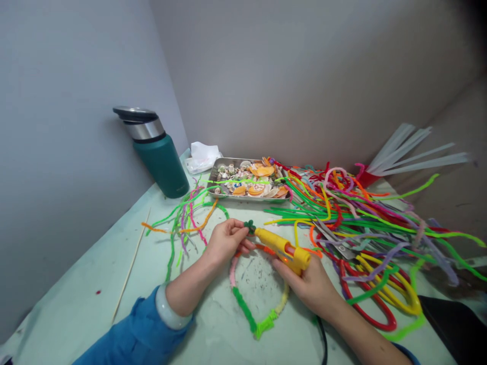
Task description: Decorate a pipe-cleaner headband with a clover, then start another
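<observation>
In the head view, pinches a small dark green flower shape [250,226] between thumb and fingertips of the left hand [228,241], over the middle of the pale green table [87,309]; wraps the right hand [310,286] firmly around a yellow glue gun [283,247], nozzle right at the flower shape, contact between the two too small to tell; lays a ring of fuzzy stems [244,309], banded orange, pink, green and pale yellow, below the hands on the nearer part of the table; cannot tell about contact between the lower left fingers and its orange stretch; shows a black cord [323,339] below the right wrist; sets a metal tray [247,198] of shells [262,171] by the far edge, with a white tissue pack [203,157] at the far left corner and a teal bottle [162,165] just beside, near the left edge; rests a thin wooden stick [127,274] along that edge; heaps loose fuzzy stems [357,213] and scissors [335,241] to the right, near a red cup [367,178] of translucent sticks [397,147] toward the far edge.
</observation>
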Demonstrator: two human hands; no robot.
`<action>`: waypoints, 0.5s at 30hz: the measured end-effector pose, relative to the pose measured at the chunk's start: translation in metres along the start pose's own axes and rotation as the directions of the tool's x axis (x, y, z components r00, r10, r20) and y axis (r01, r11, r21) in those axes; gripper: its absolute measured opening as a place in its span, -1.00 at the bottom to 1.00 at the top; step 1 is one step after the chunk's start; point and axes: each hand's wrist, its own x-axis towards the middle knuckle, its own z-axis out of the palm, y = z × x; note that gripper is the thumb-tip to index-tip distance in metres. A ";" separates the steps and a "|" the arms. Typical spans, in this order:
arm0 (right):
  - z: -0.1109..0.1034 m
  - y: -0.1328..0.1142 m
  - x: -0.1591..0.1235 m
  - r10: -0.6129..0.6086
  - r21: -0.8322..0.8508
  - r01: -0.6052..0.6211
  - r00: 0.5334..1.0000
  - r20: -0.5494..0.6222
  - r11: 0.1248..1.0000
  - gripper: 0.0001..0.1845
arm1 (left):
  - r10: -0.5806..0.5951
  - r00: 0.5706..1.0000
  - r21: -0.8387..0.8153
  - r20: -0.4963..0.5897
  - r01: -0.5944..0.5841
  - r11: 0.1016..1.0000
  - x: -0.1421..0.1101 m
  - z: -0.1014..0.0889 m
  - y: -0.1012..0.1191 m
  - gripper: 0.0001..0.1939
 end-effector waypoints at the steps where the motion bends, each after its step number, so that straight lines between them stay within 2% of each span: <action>1: -0.001 -0.001 0.001 0.007 0.031 -0.007 1.000 0.002 1.000 -0.71 | -0.002 1.000 0.001 0.001 0.002 1.000 -0.001 0.000 0.001 -0.88; 8: -0.003 -0.003 0.002 0.092 0.178 -0.091 0.996 0.001 0.980 -0.69 | -0.008 1.000 0.005 -0.013 0.008 1.000 -0.003 0.001 0.003 -0.90; 15: -0.002 -0.002 0.000 0.012 0.127 -0.015 1.000 0.022 0.992 -0.69 | -0.020 1.000 0.008 -0.010 0.021 1.000 -0.002 0.002 0.004 -0.89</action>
